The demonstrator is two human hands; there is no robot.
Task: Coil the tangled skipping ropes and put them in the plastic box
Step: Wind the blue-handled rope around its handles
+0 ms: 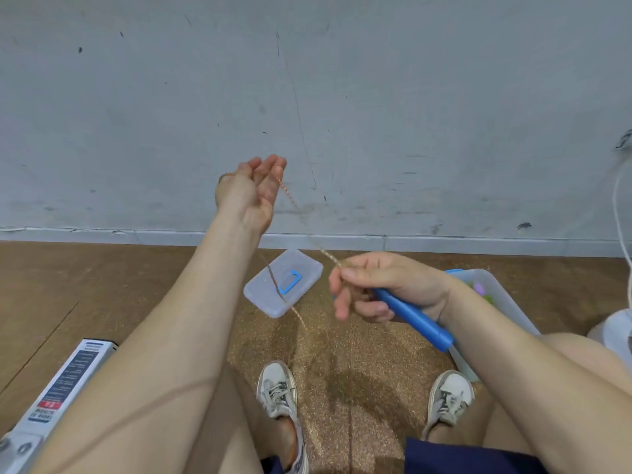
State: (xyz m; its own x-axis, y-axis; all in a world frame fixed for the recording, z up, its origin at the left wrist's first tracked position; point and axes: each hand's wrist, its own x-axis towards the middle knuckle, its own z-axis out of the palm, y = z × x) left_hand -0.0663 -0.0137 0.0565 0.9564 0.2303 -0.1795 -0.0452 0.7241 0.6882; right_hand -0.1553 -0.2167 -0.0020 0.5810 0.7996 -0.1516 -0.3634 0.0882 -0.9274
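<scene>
From the head camera, my left hand [251,188] is raised in front of the grey wall [410,97], fingers loosely curled with the thin twisted rope [290,200] running over them. Motion blur keeps me from telling how firmly they pinch it. The rope slants down to my right hand [379,289], which is clenched around the blue handle [417,319]; thumb and forefinger nip the rope where it enters. Below, the rope blurs into a faint loop over the brown floor [102,285] and I lose its course.

The plastic box [496,295] sits on the floor behind my right wrist, mostly hidden by the arm; its contents are only coloured smudges. Its clear lid [266,292] lies apart, between my forearms, near the skirting. Open floor spreads to the left, bounded by a white printed box [65,388] at the lower-left corner.
</scene>
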